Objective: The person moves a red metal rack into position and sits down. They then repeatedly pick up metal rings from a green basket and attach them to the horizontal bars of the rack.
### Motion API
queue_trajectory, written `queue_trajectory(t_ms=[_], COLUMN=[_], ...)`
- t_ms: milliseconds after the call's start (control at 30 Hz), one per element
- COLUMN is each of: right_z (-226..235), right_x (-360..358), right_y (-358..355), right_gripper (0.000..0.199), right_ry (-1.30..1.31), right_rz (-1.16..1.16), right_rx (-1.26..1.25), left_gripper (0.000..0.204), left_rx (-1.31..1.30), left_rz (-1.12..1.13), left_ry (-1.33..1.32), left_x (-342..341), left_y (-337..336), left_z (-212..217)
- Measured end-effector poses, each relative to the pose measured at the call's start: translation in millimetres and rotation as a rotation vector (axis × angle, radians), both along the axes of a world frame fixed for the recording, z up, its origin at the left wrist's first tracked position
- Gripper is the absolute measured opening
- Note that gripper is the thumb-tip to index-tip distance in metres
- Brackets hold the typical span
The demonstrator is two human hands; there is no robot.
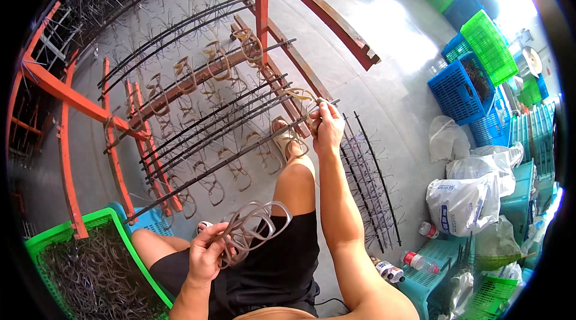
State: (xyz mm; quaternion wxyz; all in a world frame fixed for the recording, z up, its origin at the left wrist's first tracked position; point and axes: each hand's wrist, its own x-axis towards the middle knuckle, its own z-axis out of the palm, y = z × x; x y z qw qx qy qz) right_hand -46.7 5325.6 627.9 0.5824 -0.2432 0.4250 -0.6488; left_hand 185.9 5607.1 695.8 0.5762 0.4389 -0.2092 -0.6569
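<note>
The left hand [207,254] is closed around a bunch of thin brown loop-shaped straps [252,230], held just above the person's lap. The right hand [327,128] is raised to the end of a long dark rod [240,158], its fingers pinched on a single strap [312,110] right at the rod's tip (whether the loop is already over a hook there is too small to tell).

The rod is one of several lying across an orange metal rack [66,95]. The rods further up the rack already carry hanging straps [219,62], spaced along their length, and more dangle from the nearer rods. So a fair part of the hanging looks done, by my judgement. What is left seems large: the bunch in the left grip, plus a green crate [90,221] at the lower left heaped with the same dark loops.

A few spare hooked rods [372,176] lie on the concrete floor [384,50] to the right, beside white sacks [465,200] and blue crates [459,89].
</note>
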Motion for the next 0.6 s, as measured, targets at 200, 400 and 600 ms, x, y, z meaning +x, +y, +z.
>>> queue_trajectory(t_ms=[200,400,600], right_z=[-7.8,-14.8,-7.5], right_x=[0.2,6.8,18.9], right_y=[-8.0,-4.5,-0.8], right_gripper=[0.013,0.015,0.019], right_ry=[-0.010,-0.051,0.151], right_rz=[0.010,-0.011,-0.075], right_rx=[0.020,0.007,-0.016], left_gripper=[0.027,0.029,0.018], left_rx=[0.024,0.007,-0.026], left_rz=[-0.080,-0.089,0.023], left_ry=[0.021,0.120,-0.044], left_x=[2.6,8.4,9.9], left_y=[7.6,21.2,17.0], left_z=[-6.1,-23.3,-17.3])
